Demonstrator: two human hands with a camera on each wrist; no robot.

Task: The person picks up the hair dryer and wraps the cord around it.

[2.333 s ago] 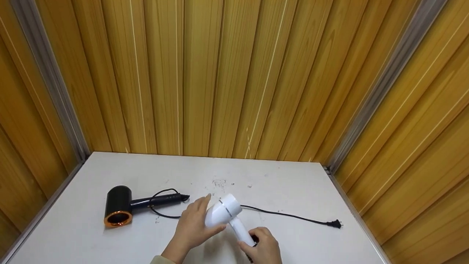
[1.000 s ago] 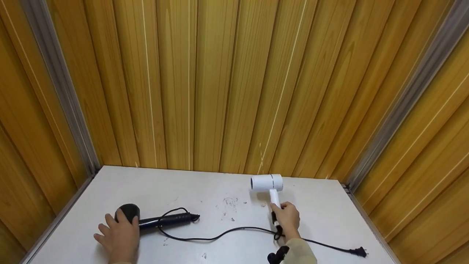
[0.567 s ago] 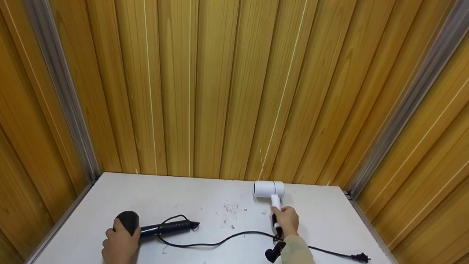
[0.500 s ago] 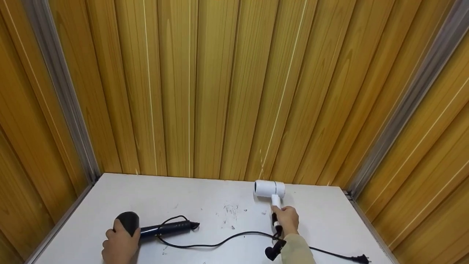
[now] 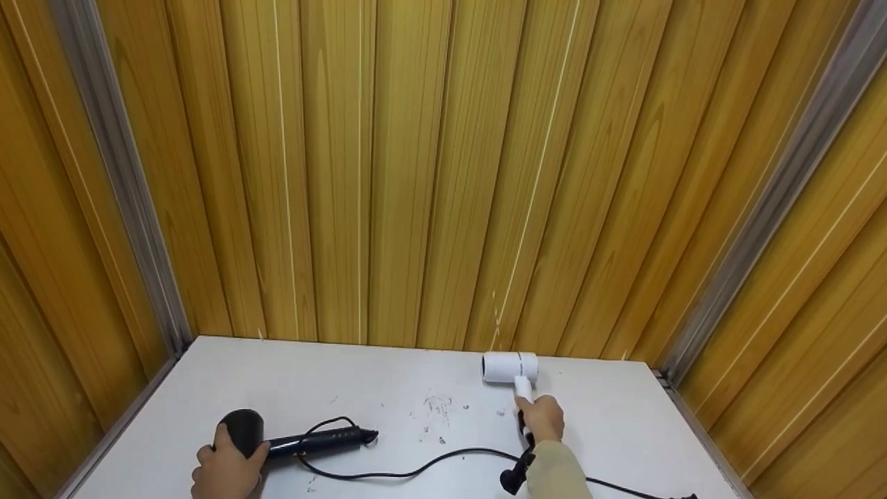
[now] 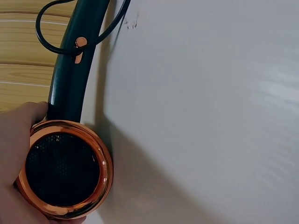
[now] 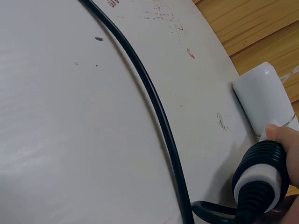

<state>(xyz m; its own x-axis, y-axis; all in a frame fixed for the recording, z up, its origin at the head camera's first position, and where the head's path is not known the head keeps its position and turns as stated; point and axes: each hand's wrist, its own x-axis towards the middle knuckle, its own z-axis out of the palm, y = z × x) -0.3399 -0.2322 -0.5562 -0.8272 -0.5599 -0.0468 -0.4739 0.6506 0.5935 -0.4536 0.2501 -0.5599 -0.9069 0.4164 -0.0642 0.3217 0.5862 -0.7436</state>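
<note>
My left hand (image 5: 227,473) grips the barrel of a dark hair dryer (image 5: 326,441) at the table's left, thumb near where the handle begins. The left wrist view shows its copper-coloured rim (image 6: 106,172) and mesh end, with the handle (image 6: 74,84) stretching away. Toward the back right, my right hand (image 5: 544,418) holds a white hair dryer (image 5: 507,367) by its handle, the barrel lying crosswise near the back edge. In the right wrist view, the thumb lies along the handle beside its black ribbed end (image 7: 261,156). My palm hides part of that handle.
A black cord (image 5: 409,475) runs across the white table (image 5: 332,378) between the dryers and loops over the dark handle. Another stretch of cord (image 5: 624,488) trails to the right front. Wood-patterned panels (image 5: 388,173) wall the table at the back and both sides.
Both hands were at the white hair dryer near the front middle. My right hand has carried it to the back right; my left hand has let go and taken hold of the dark dryer's barrel.
</note>
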